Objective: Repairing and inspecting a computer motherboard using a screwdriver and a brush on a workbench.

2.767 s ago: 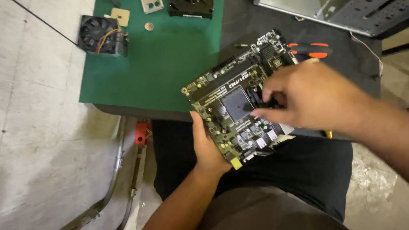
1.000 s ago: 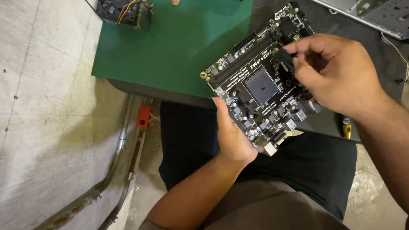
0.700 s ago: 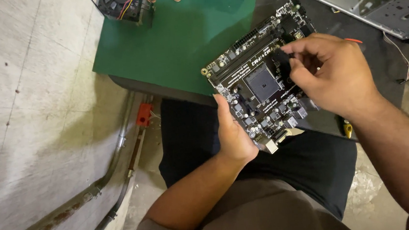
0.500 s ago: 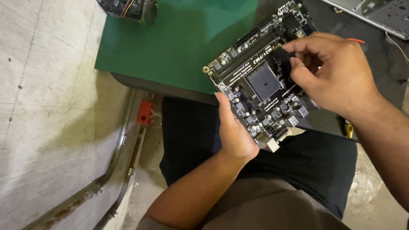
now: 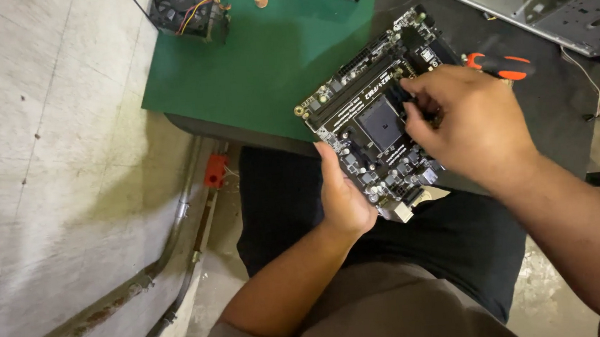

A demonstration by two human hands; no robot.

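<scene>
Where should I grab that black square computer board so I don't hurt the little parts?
Hold the black square circuit board by its bare edges, from underneath and the side, as the left hand does. Its top is crowded with small parts, where the right hand works.

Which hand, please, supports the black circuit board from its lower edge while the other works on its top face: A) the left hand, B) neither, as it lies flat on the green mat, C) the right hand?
A: the left hand cups the circuit board's lower edge, while the right hand pinches at its top.
</scene>
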